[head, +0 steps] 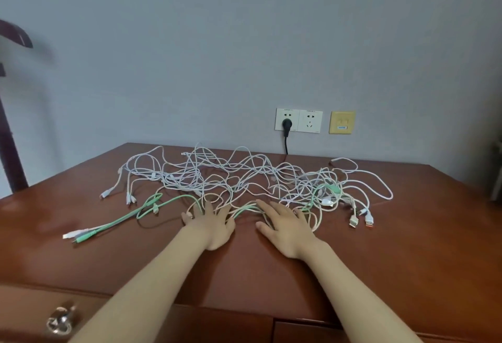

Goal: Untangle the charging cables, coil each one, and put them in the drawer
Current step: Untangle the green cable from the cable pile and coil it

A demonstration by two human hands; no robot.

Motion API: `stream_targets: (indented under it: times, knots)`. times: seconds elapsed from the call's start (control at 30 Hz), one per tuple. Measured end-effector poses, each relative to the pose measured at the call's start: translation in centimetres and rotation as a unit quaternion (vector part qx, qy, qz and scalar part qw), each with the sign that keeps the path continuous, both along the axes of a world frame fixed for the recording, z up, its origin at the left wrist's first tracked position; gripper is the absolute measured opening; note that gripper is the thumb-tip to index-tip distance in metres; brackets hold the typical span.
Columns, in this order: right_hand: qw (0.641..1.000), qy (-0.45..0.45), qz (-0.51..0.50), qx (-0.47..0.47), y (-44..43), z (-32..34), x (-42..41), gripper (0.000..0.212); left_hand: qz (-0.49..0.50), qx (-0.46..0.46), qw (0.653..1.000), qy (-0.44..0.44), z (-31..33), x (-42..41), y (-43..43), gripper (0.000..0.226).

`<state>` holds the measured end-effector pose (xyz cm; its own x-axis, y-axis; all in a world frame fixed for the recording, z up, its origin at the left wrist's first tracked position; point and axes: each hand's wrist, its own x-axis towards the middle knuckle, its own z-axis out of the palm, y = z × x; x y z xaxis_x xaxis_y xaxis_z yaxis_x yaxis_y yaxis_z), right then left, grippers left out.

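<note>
Pressing on the near edge of the cable tangle (244, 177) on the desk top (380, 261), had left hand (212, 223) and right hand (285, 226) flat, gripping nothing. Needed to start at the free plugs of the green cable (119, 219), easing slack gently.

Cable tangle (244, 179) spread left to right across far half of desk top (407, 255). Left hand (210, 224) and right hand (285, 230) side by side, flat on tangle's near edge, centre. Connector ends (78, 235) trail out near-left; more at right. Wall sockets (298, 120) behind the desk, right of centre. Drawer handle (59, 321) near left, below the top.
</note>
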<state>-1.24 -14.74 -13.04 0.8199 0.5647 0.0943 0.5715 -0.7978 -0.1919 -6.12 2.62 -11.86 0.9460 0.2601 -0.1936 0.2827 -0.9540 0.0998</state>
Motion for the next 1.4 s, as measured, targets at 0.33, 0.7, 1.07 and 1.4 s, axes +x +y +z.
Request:
stream_targets:
  times: [0.33, 0.7, 1.07, 1.4]
  knots:
    - [0.990, -0.079, -0.107, 0.045, -0.8, -0.1, 3.3, 0.042, -0.083, -0.081, 0.981, -0.155, -1.0, 3.4, -3.2, 0.053]
    - [0.907, -0.383, 0.057, 0.166, 0.0, 0.0, 1.9, 0.025, 0.127, -0.241, 0.811, -0.518, 0.2, 1.8, -3.2, 0.037]
    - [0.948, -0.245, 0.147, 0.142, 1.1, -0.2, 0.1, 0.031, 0.130, -0.130, 0.925, -0.333, -0.7, 0.2, 0.1, 0.031]
    - [0.924, 0.113, 0.078, 0.356, 2.2, 0.2, -1.1, 0.022, -0.085, -0.334, 0.831, -0.436, -0.8, 0.1, -1.7, 0.041]
